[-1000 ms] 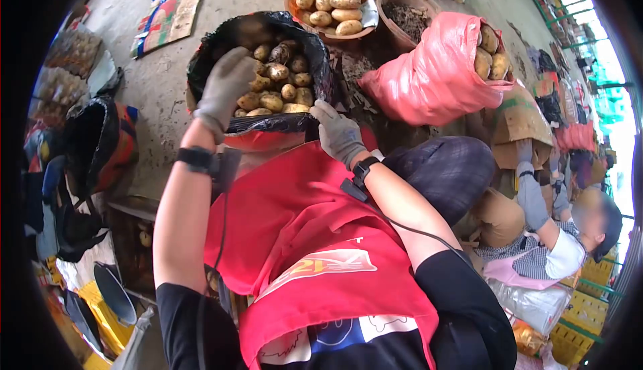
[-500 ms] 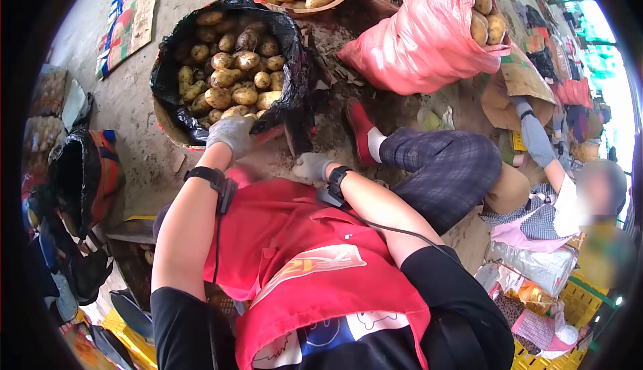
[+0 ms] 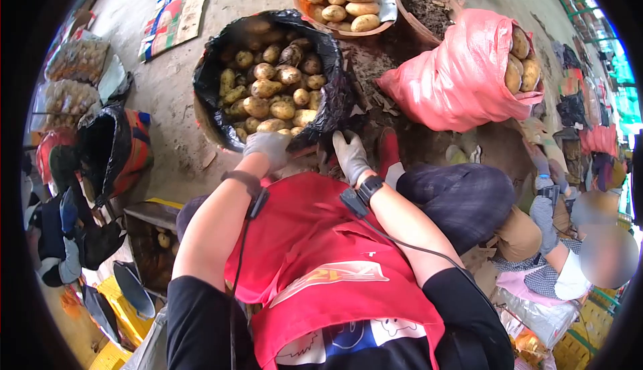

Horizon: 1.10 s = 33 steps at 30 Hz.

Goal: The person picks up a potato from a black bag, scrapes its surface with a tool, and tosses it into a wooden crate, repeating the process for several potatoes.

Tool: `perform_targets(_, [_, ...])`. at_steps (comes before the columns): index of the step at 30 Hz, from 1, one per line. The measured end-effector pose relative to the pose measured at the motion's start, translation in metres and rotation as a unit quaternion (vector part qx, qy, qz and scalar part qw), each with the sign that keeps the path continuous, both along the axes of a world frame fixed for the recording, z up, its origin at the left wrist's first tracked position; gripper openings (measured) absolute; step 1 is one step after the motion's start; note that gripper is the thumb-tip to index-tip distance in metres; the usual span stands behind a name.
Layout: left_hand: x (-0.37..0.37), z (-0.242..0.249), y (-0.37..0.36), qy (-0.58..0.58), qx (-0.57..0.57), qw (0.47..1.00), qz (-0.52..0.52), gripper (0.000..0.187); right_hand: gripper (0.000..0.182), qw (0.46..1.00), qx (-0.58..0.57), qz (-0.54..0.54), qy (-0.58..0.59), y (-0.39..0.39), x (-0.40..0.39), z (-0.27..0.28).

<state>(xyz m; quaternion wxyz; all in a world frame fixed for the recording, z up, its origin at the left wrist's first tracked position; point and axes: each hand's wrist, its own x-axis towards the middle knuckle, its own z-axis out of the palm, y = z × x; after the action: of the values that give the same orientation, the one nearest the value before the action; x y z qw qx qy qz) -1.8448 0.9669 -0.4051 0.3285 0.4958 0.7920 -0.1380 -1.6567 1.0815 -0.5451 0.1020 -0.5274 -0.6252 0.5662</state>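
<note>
My left hand [image 3: 268, 149], in a grey glove, is closed over the near rim of a round basket [image 3: 207, 122] lined with black plastic [image 3: 335, 95]. Many soil-marked potatoes [image 3: 266, 88] fill the basket, some close beyond my left fingers. My right hand [image 3: 350, 157], also gloved, is just outside the basket's near right side, beside the hanging liner. Its thumb and fingers are apart, and no object shows between them.
A pink sack [image 3: 455, 68] of potatoes lies at the right. Behind stand a basin [image 3: 388, 28] of paler potatoes and a tub [image 3: 432, 8] of dark debris. Flattened cardboard [image 3: 177, 11] lies at the upper left, an open black-lined bag [image 3: 110, 149] at the left. Another person [image 3: 569, 263] sits at the right.
My right hand has moved up to the liner's side, and its fingers have opened. My left hand stays at the near rim. The whole view has shifted, with the basket now farther right.
</note>
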Motion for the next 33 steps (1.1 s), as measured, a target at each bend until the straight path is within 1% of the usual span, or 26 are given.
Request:
perform_targets(2, [0.001,0.003,0.008,0.01,-0.048,0.999,0.007,0.037,0.06,0.996,0.052,-0.053,-0.052,0.033,-0.016,-0.003])
perform_targets(3, [0.003,0.01,0.012,0.014,-0.068,0.997,-0.014,0.035,0.056,0.991,0.077,-0.077,-0.079,0.051,-0.023,-0.004])
perform_targets(4, [0.005,0.01,0.012,0.028,-0.054,0.998,-0.017,0.034,0.053,0.986,0.044,-0.108,-0.121,0.072,-0.033,0.014])
perform_targets(7, [0.004,0.02,0.018,0.029,-0.066,0.997,0.006,0.036,0.049,0.983,0.08,-0.09,-0.135,0.131,-0.046,-0.005])
perform_targets(8, [0.002,0.028,0.022,0.016,-0.071,0.997,0.006,0.034,0.047,0.983,0.089,-0.073,-0.143,0.149,-0.053,-0.009])
perform_targets(9, [-0.001,0.031,0.027,0.004,-0.076,0.997,0.009,0.032,0.05,0.982,0.112,-0.03,-0.15,0.168,-0.059,-0.032])
perform_targets(10, [-0.004,0.029,0.028,0.001,-0.081,0.996,0.023,0.032,0.055,0.977,0.158,0.001,-0.146,0.185,-0.065,-0.067])
perform_targets(12, [-0.009,0.023,0.027,-0.024,-0.069,0.997,0.03,0.034,0.062,0.963,0.085,0.088,-0.239,0.203,-0.085,-0.049])
perform_targets(13, [-0.009,0.014,0.025,-0.017,-0.078,0.996,0.025,0.032,0.067,0.959,0.082,0.09,-0.256,0.206,-0.091,-0.062])
perform_targets(14, [-0.009,0.008,0.024,-0.018,-0.086,0.996,0.034,0.032,0.067,0.959,0.076,0.101,-0.255,0.209,-0.096,-0.074])
perform_targets(16, [-0.009,0.007,0.029,0.005,-0.091,0.996,0.01,0.031,0.077,0.926,0.058,0.243,-0.282,0.211,-0.097,-0.097])
perform_targets(17, [-0.007,0.01,0.031,0.019,-0.086,0.996,0.012,0.022,0.077,0.925,0.051,0.246,-0.284,0.205,-0.093,-0.107])
perform_targets(19, [-0.007,0.011,0.036,0.01,-0.095,0.995,0.015,0.023,0.081,0.973,-0.047,0.127,-0.187,0.188,-0.075,-0.115])
perform_targets(20, [-0.008,0.011,0.038,0.009,-0.096,0.995,0.021,0.023,0.084,0.985,-0.09,0.064,-0.134,0.185,-0.07,-0.116])
perform_targets(21, [-0.008,0.013,0.04,0.008,-0.094,0.995,0.02,0.023,0.083,0.972,-0.002,0.127,-0.198,0.184,-0.037,-0.172])
perform_targets(22, [-0.008,0.015,0.041,0.003,-0.102,0.995,0.012,0.024,0.075,0.963,-0.073,0.018,-0.257,0.174,-0.019,-0.151])
perform_targets(23, [-0.009,0.017,0.042,0.0,-0.108,0.994,0.002,0.025,0.068,0.977,0.027,-0.02,-0.211,0.154,-0.003,-0.148])
perform_targets(25, [-0.007,0.02,0.041,-0.001,-0.095,0.995,-0.001,0.026,0.06,0.947,-0.006,-0.078,-0.313,0.122,0.029,-0.13])
perform_targets(26, [-0.005,0.021,0.038,-0.001,-0.086,0.996,0.001,0.027,0.06,0.947,-0.005,-0.079,-0.312,0.108,0.046,-0.12])
perform_targets(28, [-0.005,0.017,0.037,0.008,-0.088,0.996,0.005,0.027,0.048,0.922,-0.052,-0.005,-0.385,0.088,0.079,-0.119])
perform_targets(29, [-0.005,0.016,0.037,0.013,-0.109,0.994,-0.002,0.028,0.048,0.923,-0.048,-0.011,-0.38,0.083,0.094,-0.123])
perform_targets(30, [-0.005,0.015,0.038,0.018,-0.127,0.992,-0.01,0.028,0.042,0.908,0.036,0.257,-0.33,0.081,0.116,-0.148])
perform_targets(31, [-0.005,0.015,0.038,0.012,-0.132,0.991,-0.012,0.031,0.036,0.817,0.121,0.501,-0.257,0.08,0.13,-0.166])
perform_targets(32, [-0.006,0.012,0.037,0.018,-0.122,0.992,-0.02,0.031,0.036,0.821,0.13,0.491,-0.26,0.079,0.135,-0.174])
perform_targets(33, [-0.007,0.007,0.034,0.016,-0.115,0.993,-0.016,0.038,0.033,0.793,0.143,0.528,-0.268,0.077,0.137,-0.179])
